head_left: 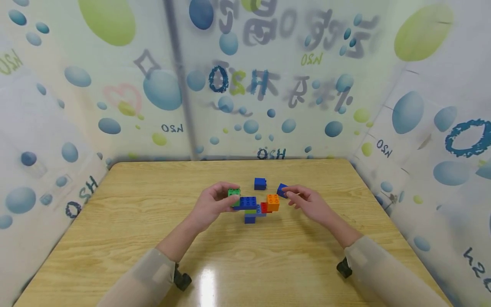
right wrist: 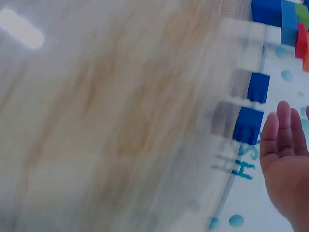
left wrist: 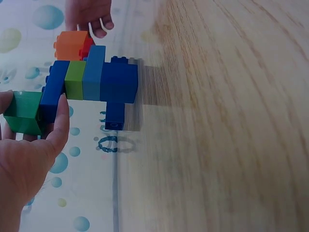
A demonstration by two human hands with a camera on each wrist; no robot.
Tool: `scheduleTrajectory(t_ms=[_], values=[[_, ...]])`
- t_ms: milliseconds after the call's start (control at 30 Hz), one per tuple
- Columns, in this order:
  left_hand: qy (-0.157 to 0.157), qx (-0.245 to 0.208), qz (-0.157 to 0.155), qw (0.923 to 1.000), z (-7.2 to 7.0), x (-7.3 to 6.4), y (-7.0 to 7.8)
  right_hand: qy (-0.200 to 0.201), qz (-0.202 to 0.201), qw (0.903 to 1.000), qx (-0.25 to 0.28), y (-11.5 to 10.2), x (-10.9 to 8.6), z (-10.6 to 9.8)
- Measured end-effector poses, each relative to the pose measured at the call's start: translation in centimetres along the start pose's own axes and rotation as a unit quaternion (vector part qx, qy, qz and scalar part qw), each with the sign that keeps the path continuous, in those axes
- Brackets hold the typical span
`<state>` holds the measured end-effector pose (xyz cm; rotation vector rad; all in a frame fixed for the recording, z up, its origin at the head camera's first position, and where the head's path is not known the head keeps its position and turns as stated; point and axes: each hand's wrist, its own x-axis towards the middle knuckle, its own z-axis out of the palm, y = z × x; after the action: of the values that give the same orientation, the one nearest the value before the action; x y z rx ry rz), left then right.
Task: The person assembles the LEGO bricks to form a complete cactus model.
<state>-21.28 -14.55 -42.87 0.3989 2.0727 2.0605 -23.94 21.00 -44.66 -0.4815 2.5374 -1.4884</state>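
Note:
My left hand (head_left: 210, 204) grips a structure of toy building bricks at its left end, with the thumb and fingers about the green brick (left wrist: 23, 112) and the long blue brick (head_left: 247, 203). Under that blue brick come a lime brick (left wrist: 75, 79), a light-blue brick (left wrist: 93, 72) and a dark-blue brick (head_left: 249, 218) at the bottom. A red brick (head_left: 264, 207) and an orange brick (head_left: 273, 202) form the right end. My right hand (head_left: 310, 204), fingers relaxed and nothing held, hovers by a loose blue brick (right wrist: 249, 125); its fingertips overlap that brick in the head view.
A second loose blue brick (head_left: 259, 183) lies on the wooden table (head_left: 153, 183), behind the structure. Patterned curtains (head_left: 245, 140) with bubbles and lettering rise along the table's back and sides. Each wrist wears a small black camera (head_left: 182, 281).

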Motion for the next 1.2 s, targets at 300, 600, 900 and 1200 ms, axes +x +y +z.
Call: scheduleTrajectory(t_ms=[300, 600, 900, 1200], values=[[-0.002, -0.006, 0.001, 1.0000, 0.0, 0.1, -0.1, 0.017, 0.009, 0.9995, -0.023, 1.2, 0.6, -1.5], [0.001, 0.000, -0.004, 1.0000, -0.1, 0.1, -0.2, 0.017, 0.055, 0.9946, -0.087, 2.4, 2.3, -1.6], [0.001, 0.007, -0.004, 1.0000, -0.2, 0.1, -0.2, -0.001, 0.099, 0.9882, -0.117, 2.4, 4.1, -1.1], [0.002, 0.010, -0.002, 0.9999, -0.1, 0.1, 0.0, -0.007, 0.116, 0.9853, -0.125, 2.2, 5.0, -0.6]])
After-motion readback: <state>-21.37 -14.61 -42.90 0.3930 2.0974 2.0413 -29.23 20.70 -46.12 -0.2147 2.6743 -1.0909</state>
